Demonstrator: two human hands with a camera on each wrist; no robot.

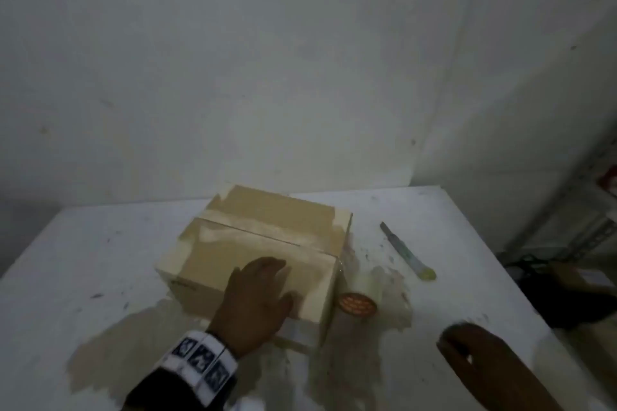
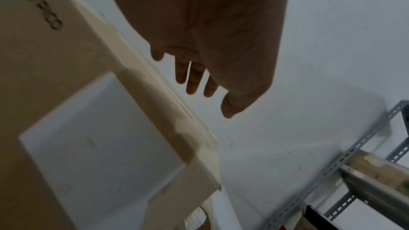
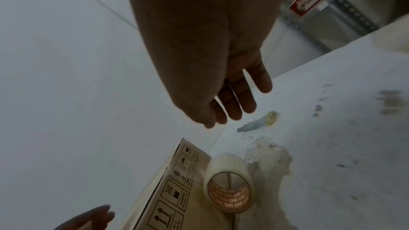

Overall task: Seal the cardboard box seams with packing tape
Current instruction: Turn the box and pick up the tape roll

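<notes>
A closed cardboard box [image 1: 260,237] sits on the white table [image 1: 100,260], with old tape along its top centre seam. My left hand [image 1: 257,294] lies flat over the box's near flap, fingers straight; the left wrist view shows those fingers [image 2: 192,83] spread past the box [image 2: 55,80] edge, holding nothing. A roll of clear packing tape [image 1: 359,297] stands on its edge against the box's right side. My right hand [image 1: 467,347] hovers blurred above the table, near right of the roll. In the right wrist view its fingers [image 3: 234,104] are straight above the tape roll [image 3: 230,190] and box [image 3: 168,186].
A utility knife [image 1: 405,252] lies on the table right of the box, also seen beyond my right hand as the knife [image 3: 258,121]. A metal shelf rack [image 1: 594,237] and dark items [image 1: 551,294] stand past the table's right edge. A white wall rises behind.
</notes>
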